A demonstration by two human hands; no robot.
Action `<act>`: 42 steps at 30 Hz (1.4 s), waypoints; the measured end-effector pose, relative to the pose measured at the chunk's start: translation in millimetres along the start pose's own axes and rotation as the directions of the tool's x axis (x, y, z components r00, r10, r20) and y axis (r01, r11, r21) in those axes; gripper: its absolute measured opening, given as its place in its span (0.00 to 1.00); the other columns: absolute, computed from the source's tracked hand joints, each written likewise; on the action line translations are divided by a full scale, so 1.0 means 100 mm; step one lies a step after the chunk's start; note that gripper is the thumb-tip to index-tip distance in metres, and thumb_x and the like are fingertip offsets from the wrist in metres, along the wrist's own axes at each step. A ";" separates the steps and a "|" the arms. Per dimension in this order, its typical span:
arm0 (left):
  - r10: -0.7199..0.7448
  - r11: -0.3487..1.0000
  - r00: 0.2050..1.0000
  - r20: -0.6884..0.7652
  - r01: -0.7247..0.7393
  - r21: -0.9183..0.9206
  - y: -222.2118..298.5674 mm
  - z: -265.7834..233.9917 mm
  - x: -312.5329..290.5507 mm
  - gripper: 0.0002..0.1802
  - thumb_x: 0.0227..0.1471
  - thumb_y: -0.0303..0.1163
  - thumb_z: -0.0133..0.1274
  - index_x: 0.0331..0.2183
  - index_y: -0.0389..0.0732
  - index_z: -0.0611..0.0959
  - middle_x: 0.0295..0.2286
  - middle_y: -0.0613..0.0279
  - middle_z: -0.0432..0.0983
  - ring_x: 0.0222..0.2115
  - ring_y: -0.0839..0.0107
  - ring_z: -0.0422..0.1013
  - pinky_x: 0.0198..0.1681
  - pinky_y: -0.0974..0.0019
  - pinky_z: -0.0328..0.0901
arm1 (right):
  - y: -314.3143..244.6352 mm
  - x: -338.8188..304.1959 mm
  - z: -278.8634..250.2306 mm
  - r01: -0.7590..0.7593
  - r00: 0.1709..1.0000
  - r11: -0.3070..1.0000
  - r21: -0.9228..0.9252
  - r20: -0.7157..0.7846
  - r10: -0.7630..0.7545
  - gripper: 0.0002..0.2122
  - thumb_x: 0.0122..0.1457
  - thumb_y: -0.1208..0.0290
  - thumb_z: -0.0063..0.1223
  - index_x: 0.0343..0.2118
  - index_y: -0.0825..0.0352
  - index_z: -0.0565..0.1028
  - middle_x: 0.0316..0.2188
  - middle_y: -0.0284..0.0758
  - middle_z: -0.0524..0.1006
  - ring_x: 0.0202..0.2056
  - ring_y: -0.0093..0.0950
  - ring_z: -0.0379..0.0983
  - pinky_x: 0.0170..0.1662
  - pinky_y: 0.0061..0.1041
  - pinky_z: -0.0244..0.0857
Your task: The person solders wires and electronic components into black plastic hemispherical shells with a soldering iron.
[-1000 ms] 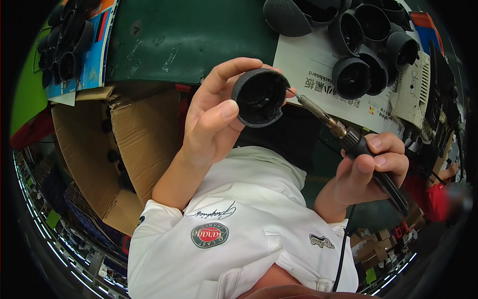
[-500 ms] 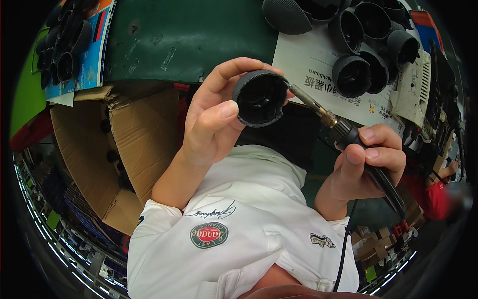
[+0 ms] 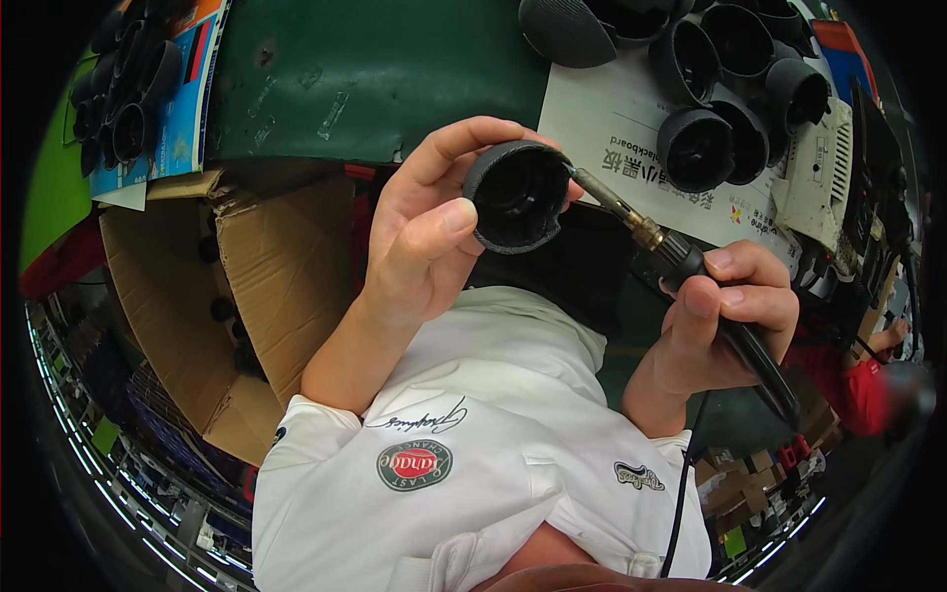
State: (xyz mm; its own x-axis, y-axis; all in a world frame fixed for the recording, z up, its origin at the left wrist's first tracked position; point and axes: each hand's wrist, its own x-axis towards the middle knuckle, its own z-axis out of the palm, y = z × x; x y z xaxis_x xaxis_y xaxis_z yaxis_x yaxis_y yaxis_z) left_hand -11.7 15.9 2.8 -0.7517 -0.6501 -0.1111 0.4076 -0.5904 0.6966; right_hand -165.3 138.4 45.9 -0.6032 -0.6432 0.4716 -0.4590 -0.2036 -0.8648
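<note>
My L hand (image 3: 419,232) is clamped round a blk cup (image 3: 518,192), open end twd me, nr the green table (image 3: 395,69). My R hand (image 3: 725,321), apart from L, grips a soldering iron (image 3: 679,254), tip at cup's R rim; can't tell if touching. Similar blk pcs (image 3: 695,150) on white sheet (image 3: 617,118).
</note>
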 end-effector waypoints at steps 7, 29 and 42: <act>0.000 1.000 1.000 0.001 0.000 -0.003 -0.01 -0.01 0.00 0.32 0.46 0.39 0.45 0.51 0.32 0.63 0.47 0.37 0.62 0.46 0.53 0.66 0.49 0.51 0.64 | 0.01 -0.04 -0.01 -0.020 0.999 1.000 0.014 -0.029 0.021 0.15 0.43 0.76 0.66 0.27 0.62 0.66 0.27 0.38 0.72 0.25 0.21 0.69 0.28 0.15 0.64; -0.089 0.993 0.993 -0.074 0.083 -0.082 0.07 0.06 -0.03 0.28 0.56 0.44 0.28 0.50 0.33 0.62 0.41 0.38 0.66 0.26 0.64 0.69 0.20 0.68 0.65 | 0.14 0.03 -0.18 -0.097 0.976 0.947 0.307 -0.156 0.151 0.15 0.50 0.69 0.61 0.37 0.63 0.66 0.36 0.35 0.62 0.23 0.20 0.63 0.21 0.14 0.53; -0.058 0.997 0.986 -0.155 0.065 0.037 0.11 0.09 -0.08 0.20 0.52 0.35 0.37 0.44 0.33 0.66 0.33 0.45 0.70 0.22 0.74 0.66 0.17 0.76 0.59 | 0.16 -0.10 -0.13 -0.186 0.952 0.880 0.437 -0.142 0.272 0.12 0.52 0.76 0.56 0.37 0.65 0.66 0.38 0.36 0.62 0.21 0.18 0.61 0.20 0.13 0.52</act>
State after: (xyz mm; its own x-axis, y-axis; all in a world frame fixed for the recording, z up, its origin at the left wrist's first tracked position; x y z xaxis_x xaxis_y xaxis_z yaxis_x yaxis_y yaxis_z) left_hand -5.9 19.5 17.7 -0.6847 -0.6808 -0.2601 0.3384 -0.6131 0.7139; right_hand -175.0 151.4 29.8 -0.7913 -0.5630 0.2383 -0.0067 -0.3818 -0.9242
